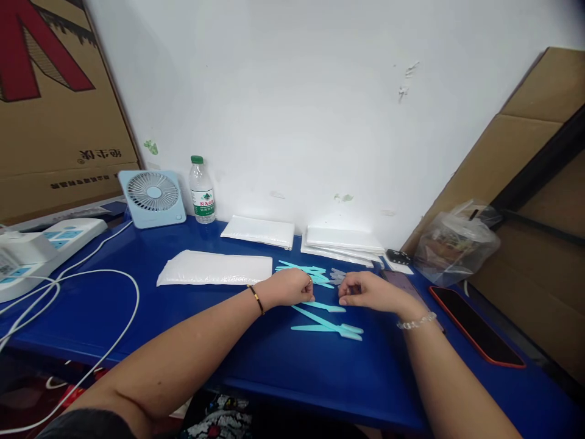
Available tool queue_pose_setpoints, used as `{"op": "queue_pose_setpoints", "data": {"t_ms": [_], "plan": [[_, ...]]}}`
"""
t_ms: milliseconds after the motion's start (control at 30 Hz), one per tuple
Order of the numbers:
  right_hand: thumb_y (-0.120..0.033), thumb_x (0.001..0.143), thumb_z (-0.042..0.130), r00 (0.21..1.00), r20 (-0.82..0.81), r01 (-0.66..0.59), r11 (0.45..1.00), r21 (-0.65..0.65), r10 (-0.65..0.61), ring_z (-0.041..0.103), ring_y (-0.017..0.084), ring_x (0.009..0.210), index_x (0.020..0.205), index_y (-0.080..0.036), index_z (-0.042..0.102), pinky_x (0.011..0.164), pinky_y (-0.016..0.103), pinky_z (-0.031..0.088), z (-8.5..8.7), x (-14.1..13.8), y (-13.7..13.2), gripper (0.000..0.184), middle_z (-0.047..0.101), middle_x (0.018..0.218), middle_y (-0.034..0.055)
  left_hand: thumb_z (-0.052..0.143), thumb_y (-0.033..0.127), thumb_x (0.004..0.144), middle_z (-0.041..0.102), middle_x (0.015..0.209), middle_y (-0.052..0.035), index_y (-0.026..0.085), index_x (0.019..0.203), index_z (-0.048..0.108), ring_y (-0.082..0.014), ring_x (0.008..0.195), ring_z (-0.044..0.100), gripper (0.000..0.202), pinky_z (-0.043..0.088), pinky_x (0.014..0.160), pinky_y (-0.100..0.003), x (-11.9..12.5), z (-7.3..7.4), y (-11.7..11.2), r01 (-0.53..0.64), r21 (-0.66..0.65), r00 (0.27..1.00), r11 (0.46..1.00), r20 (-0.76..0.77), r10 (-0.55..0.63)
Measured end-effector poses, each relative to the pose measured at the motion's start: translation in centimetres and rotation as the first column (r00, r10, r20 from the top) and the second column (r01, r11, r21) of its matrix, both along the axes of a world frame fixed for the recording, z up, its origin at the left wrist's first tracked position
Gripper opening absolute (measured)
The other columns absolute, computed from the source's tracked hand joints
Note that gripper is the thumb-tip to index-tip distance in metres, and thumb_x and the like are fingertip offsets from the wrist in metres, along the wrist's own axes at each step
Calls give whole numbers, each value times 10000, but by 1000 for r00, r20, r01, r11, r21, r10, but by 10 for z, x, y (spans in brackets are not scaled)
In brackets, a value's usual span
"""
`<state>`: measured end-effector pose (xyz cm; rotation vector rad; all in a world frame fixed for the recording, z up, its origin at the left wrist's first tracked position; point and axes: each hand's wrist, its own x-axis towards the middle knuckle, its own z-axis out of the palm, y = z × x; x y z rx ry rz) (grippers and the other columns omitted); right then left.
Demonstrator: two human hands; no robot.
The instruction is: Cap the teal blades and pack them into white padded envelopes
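My left hand (293, 286) is closed, its fingertips at the handle end of a turquoise eyebrow razor (336, 309) that points right. Curled fingers and thumb close up my right hand (361, 289), just right of that razor's head; whatever they pinch, if anything, cannot be made out. Between and behind the hands lies a pile of turquoise razors (320, 277), partly covered by my left hand. Small clear caps (337, 276) are heaped beside my right fingers. Nearer to me, two more razors (320, 328) rest on the blue table with their heads together.
A white padded packet (219, 268) lies left of the razors. More white packets (256, 230) and a packet stack (342, 239) stand along the wall. A fan (153, 198), bottle (202, 192), power strip (77, 231) and cables are left; a phone (475, 326) and bagged cup (457, 244) are right.
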<state>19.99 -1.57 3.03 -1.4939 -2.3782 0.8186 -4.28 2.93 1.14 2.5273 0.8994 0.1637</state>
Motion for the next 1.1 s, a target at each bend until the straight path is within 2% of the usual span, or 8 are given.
{"op": "queue_pose_setpoints", "data": {"t_ms": [133,300,500,667,767,833,900,1100], "plan": [[-399,660,736,998,62,-28,1000,-10,29,521,142,641,816,-185,664,549,242,386,-5,-11,-1,274,594,735,11,705,385,669,683,724,12,218,731,683,-131,638,585,179,328,480,-214,-1,2,-2,19,-21,1000,1000,-20,-20],[-327,760,626,999,39,-12,1000,21,11,516,134,614,755,-185,633,547,243,381,-9,-10,3,142,604,715,10,680,307,706,683,705,9,209,702,673,-129,627,590,99,337,494,-218,-2,8,0,-75,17,997,997,-31,75],[-344,751,596,965,-39,261,954,145,-258,530,146,603,748,-167,631,538,243,384,-13,15,18,180,620,673,27,646,288,729,700,811,-7,210,779,681,-155,735,613,99,372,564,-223,-10,6,23,-216,170,976,961,36,213],[-305,729,592,959,-35,283,940,191,-281,560,155,625,759,-165,659,564,251,398,-23,22,28,158,652,708,38,653,324,736,690,881,-17,205,845,673,-171,809,611,163,389,625,-231,-10,2,25,-184,230,982,956,73,172],[-307,742,586,956,-42,294,929,224,-292,557,155,626,783,-162,664,565,252,398,-18,20,23,170,645,700,37,654,408,737,678,910,-17,219,874,677,-163,829,607,234,390,627,-222,-7,6,11,-55,172,993,984,117,35],[-323,760,578,958,-33,284,934,217,-284,546,152,612,787,-162,667,550,250,389,-10,18,17,186,633,675,31,671,440,718,682,877,-5,231,866,685,-150,793,609,257,385,596,-213,-2,9,-1,83,73,993,994,81,-89],[-347,777,575,971,-34,240,954,178,-238,535,149,607,791,-163,674,546,249,386,-2,16,11,210,625,667,28,682,412,717,686,807,3,224,829,687,-138,720,603,219,370,553,-210,3,9,-11,147,-11,989,989,16,-147],[-422,802,585,996,-85,28,998,-54,-32,528,142,612,803,-175,702,559,251,402,10,6,-2,274,640,702,37,622,308,776,687,754,-9,203,757,678,-153,695,599,121,355,539,-224,7,5,-11,4,40,998,999,-57,-1]]}}
